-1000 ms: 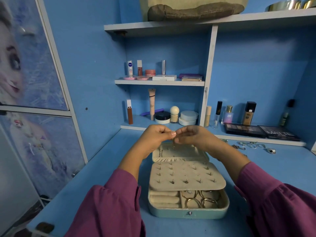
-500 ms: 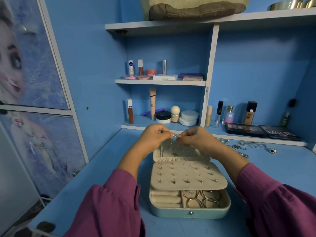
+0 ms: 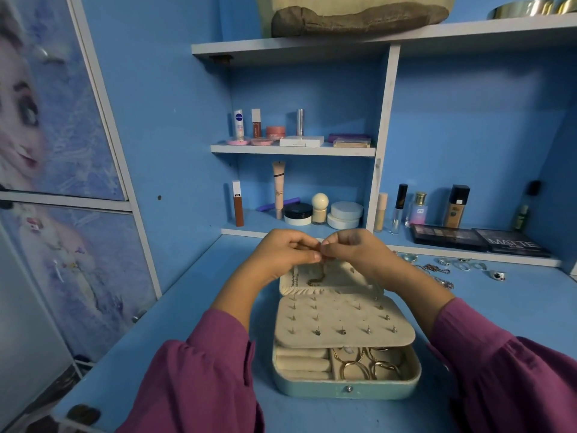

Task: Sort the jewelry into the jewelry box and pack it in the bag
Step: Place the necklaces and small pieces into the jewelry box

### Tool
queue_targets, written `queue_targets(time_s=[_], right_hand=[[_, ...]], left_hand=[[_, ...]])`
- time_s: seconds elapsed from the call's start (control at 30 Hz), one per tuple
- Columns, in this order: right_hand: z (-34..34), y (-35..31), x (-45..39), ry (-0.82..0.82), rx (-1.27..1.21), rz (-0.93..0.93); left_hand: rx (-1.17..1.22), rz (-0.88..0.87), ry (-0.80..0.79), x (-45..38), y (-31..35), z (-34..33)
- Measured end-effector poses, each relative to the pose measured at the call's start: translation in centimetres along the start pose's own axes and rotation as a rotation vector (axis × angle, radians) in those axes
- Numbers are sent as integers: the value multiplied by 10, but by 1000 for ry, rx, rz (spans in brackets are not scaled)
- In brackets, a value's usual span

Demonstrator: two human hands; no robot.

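Note:
An open pale-teal jewelry box [image 3: 343, 390] lies on the blue desk in front of me. Its cream earring panel [image 3: 340, 320] carries several studs, and gold rings [image 3: 365, 364] lie in the lower tray. My left hand [image 3: 281, 254] and my right hand [image 3: 356, 251] meet above the raised lid, both pinching the top of a thin gold chain [image 3: 318, 278] that hangs down against the lid's lining. Loose silver rings and chains [image 3: 449, 267] lie on the desk to the right. A beige bag [image 3: 352, 14] lies on the top shelf.
Cosmetics fill the shelves behind: bottles, jars and tubes [image 3: 299, 207], and two dark eyeshadow palettes [image 3: 474, 240] at the right. A printed cupboard door [image 3: 46, 151] stands at the left. The desk edge runs along the lower left.
Both hands have stayed together over the lid, sinking slightly. The chain now hangs lower against the lid's lining.

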State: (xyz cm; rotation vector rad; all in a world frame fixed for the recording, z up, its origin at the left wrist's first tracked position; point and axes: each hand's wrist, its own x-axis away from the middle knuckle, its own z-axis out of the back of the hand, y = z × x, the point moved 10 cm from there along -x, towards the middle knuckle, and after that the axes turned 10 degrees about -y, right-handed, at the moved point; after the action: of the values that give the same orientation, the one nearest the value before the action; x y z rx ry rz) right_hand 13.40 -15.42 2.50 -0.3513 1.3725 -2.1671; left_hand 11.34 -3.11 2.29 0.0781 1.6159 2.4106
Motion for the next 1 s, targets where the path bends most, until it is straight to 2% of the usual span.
queue_targets(time_s=[0.2, 0.3, 0.43, 0.53, 0.63, 0.87, 1.0], right_hand=[[1, -3, 1, -42, -63, 15], [3, 7, -2, -24, 11, -30], [-4, 15, -6, -45, 280, -44], [-5, 13, -8, -40, 388, -12], [-7, 11, -9, -34, 507, 0], [-16, 6, -5, -107, 618, 59], [-19, 10, -9, -134, 708, 33]], left_hand=[[47, -22, 10, 3, 3, 7], [-2, 3, 50, 1, -2, 11], [-432, 59, 135, -9, -15, 8], [-703, 6, 170, -12, -7, 0], [-854, -68, 166, -14, 2, -6], [-857, -44, 159, -12, -3, 0], [-860, -2, 124, -12, -6, 0]])
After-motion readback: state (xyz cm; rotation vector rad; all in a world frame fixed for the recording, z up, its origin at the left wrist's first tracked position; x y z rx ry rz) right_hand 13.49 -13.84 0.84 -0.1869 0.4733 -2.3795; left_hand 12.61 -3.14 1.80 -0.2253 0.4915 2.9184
